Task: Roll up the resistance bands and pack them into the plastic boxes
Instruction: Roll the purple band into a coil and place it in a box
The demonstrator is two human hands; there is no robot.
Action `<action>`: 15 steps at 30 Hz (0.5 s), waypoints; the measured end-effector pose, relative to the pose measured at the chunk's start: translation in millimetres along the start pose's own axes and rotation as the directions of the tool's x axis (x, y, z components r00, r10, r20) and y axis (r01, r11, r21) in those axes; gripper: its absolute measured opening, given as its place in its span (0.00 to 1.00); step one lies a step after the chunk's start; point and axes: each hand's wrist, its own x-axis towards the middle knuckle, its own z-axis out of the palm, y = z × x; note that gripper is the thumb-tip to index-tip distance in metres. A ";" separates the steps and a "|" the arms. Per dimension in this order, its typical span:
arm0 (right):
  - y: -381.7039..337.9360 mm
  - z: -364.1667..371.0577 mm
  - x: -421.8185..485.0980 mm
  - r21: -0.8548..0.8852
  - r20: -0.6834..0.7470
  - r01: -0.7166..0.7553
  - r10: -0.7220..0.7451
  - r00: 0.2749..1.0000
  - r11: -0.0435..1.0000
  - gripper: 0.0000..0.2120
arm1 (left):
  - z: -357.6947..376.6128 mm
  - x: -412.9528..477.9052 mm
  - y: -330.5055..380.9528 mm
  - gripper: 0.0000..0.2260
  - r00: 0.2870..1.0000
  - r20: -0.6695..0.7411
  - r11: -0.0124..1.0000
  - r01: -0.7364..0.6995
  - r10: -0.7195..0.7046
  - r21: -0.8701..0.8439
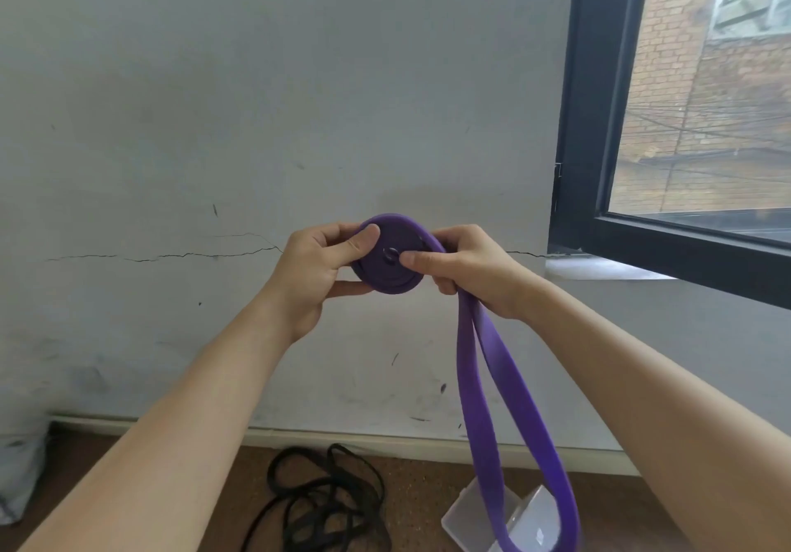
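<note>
Purple band point(391, 258) is up in the air, half coiled: my left grip point(316, 271) pinches the wound part, right grip point(468, 269) curls round the loose part w/ thumb on centre, so I'd feed taut, edges flush, box point(463, 511) below.

Rubber, plastic, painted wall.
Purple band point(471, 380) smooth matt rubber; black bands point(325, 504) at 6 o'clock dull rubber; box point(464, 513) at 5 o'clock clear glossy plastic; wall point(214, 102) matt paint, cracked, scuffed.
</note>
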 end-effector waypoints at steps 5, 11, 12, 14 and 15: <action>1.0 3.5 -1.2 0.147 -0.109 0.064 -0.048 0.993 0.987 0.10 | 3.3 1.1 -0.1 0.14 0.998 0.003 0.987 0.058 -0.058 -0.153; -1.1 -0.6 -1.6 0.357 -0.063 0.014 0.009 0.998 0.934 0.18 | 10.8 -1.2 1.0 0.17 0.999 0.020 0.984 0.050 -0.047 -0.169; -1.3 -1.0 -2.1 0.385 -0.051 0.004 0.017 0.999 0.923 0.21 | 10.8 -2.0 1.9 0.18 0.999 0.033 0.984 0.041 -0.036 -0.171; -1.0 -0.5 -3.1 0.458 -0.012 -0.024 0.033 0.999 0.889 0.26 | 9.8 -3.0 3.9 0.20 0.999 0.049 0.983 0.019 -0.010 -0.182; -1.2 0.4 -3.3 0.486 0.008 -0.040 0.042 0.999 0.873 0.27 | 9.0 -3.0 4.3 0.19 0.999 0.053 0.983 0.007 0.003 -0.185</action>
